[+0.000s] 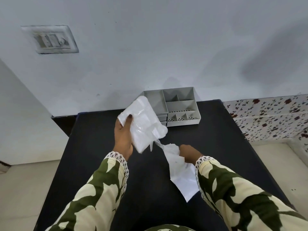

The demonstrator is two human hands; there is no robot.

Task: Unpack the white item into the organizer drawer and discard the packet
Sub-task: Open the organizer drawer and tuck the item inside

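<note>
My left hand [124,139] is closed around a flat white item [141,120] in a clear wrap, held tilted above the black table, just in front of the grey organizer. My right hand [188,153] grips the torn top of a white plastic packet [181,172], which trails down to the table beneath my right sleeve. A thin strip of clear plastic stretches between the item and the packet. The grey organizer [191,121] stands at the table's far edge against the wall, with several open compartments on top and small drawers in its front partly hidden behind the white item.
The black table [100,147] runs from my body to the pale wall. A switch plate [51,39] is mounted on the wall at upper left. A floral-patterned surface [273,117] lies to the right of the table. Light floor shows on both sides.
</note>
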